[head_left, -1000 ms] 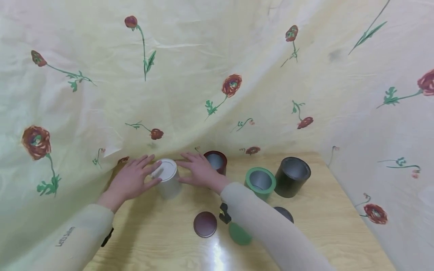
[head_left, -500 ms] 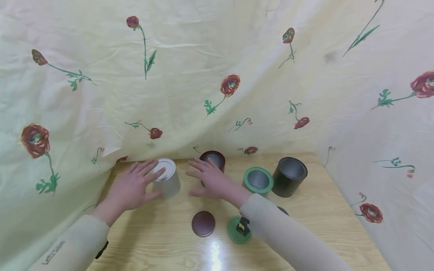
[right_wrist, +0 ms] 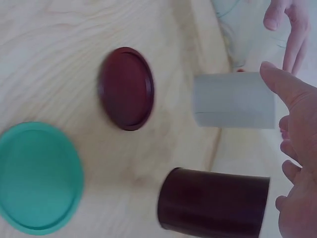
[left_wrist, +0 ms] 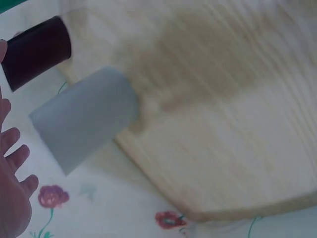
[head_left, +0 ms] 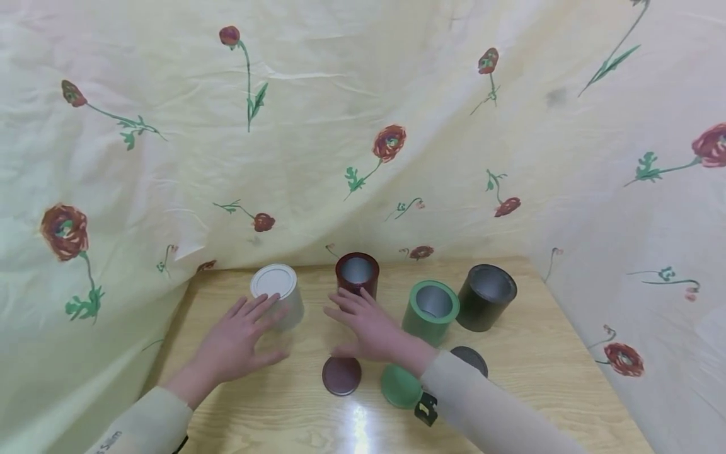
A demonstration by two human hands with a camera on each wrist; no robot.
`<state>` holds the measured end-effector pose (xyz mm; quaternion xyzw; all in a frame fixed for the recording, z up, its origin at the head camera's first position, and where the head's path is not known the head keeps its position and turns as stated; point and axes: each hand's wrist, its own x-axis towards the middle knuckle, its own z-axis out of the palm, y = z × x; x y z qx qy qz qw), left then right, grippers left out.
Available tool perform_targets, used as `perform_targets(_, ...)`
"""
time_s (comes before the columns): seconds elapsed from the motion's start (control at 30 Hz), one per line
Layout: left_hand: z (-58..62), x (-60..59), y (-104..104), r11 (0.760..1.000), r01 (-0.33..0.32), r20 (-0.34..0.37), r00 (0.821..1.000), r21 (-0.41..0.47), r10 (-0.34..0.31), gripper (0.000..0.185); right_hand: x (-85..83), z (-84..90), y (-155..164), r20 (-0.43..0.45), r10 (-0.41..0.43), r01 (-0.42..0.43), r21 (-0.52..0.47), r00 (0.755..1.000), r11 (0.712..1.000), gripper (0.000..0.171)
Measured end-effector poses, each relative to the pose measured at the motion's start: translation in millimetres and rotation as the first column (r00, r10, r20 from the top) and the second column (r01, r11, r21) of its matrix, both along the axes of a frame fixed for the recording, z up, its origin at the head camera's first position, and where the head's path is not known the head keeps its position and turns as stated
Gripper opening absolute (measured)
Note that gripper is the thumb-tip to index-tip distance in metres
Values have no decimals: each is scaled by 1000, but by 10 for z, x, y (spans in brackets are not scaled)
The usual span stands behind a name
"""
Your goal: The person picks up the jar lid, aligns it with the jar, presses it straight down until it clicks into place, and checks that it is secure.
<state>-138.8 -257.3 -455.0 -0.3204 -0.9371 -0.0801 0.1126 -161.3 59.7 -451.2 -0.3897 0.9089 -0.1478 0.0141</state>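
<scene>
A white canister with its white lid on stands at the back left of the table. My left hand, fingers spread, hovers just in front of it and overlaps it in the head view. To the right, my right hand is held with fingers extended before the dark red canister, which has no lid. Neither hand holds anything. Below my right hand lies a dark red lid, flat on the wood, with a green lid beside it. In the right wrist view the white canister appears beyond the thumb.
An open green canister and an open black canister stand close together on the right. A black lid lies partly behind my right forearm. Flowered cloth hangs behind the wooden table and along its sides.
Both hands have drawn back from the white canister toward the near side, the right one also shifting right. The canister stays where it was, its lid now showing more fully.
</scene>
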Motion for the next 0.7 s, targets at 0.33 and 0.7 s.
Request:
perform_targets(0.33, -358, 82, 111, 998, 61, -14, 998, -14, -62, 82, 109, -313, 174, 33, -16, 16, -17, 999, 1000, 84)
perform_targets(0.7, -690, 133, 240, 996, 70, 102, 993, -54, -65, 82, 134, -642, 340, 66, -56, 56, -2, 996, 998, 89)
